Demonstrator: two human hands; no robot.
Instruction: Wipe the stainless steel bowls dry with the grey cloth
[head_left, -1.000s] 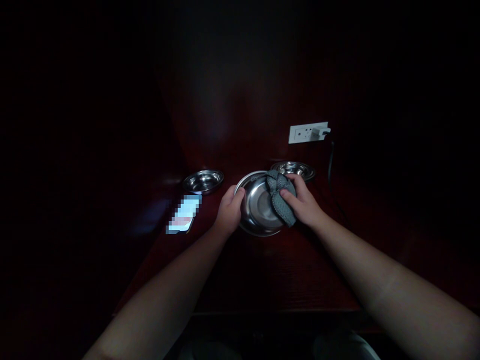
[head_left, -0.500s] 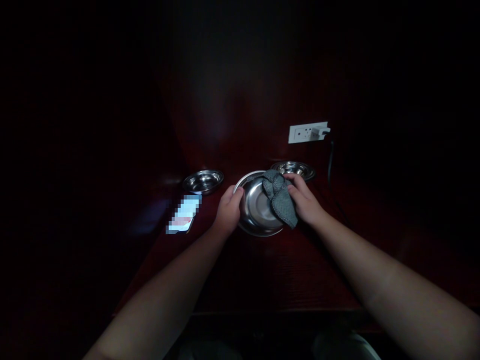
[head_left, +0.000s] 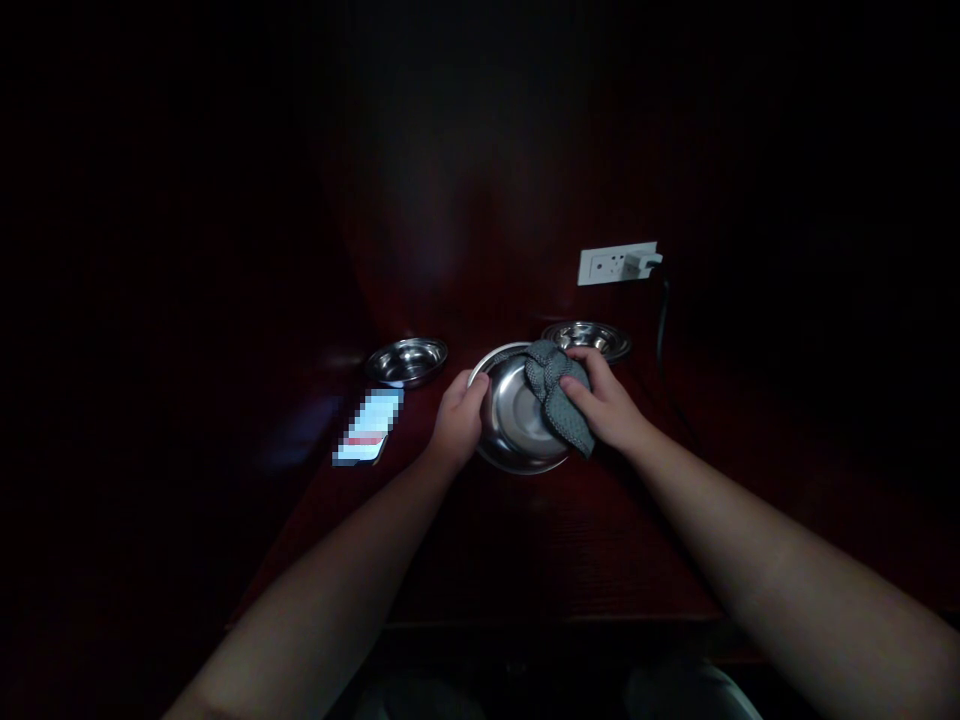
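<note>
"Where do we have the bowl (head_left: 517, 415)?"

"In front of us over the table (head_left: 525, 550), its inside turned up toward our eyes. We can't tell whether its base touches the wood."

"And our left hand (head_left: 459, 425)?"

"Closed on the rim at the left, thumb over the edge. We'd say it grips there to steady the bowl while leaving the middle uncovered."

"What about our right hand (head_left: 607, 400)?"

"It's partly curled, with the cloth (head_left: 566, 400) pinched under the thumb against the bowl's right side. The fingers reach toward the far edge, though the cloth hides some of that hold. Gripping from opposite sides probably balances the bowl between us."

"The cloth hangs loosely, doesn't it?"

"Yes, bunched near the far rim, with one flap down over the near right edge. Held by just a part, it seems free to drape."

"What else is around us?"

"The phone (head_left: 371, 425) lies lit at the left, just beside the small bowl (head_left: 409, 365), likely placed there to be seen past our arm. The dish (head_left: 611, 340) sits behind our right hand, near the wall. Above it is the outlet (head_left: 600, 266), with a plug (head_left: 643, 264) in it and a cord (head_left: 661, 320) hanging down."
</note>
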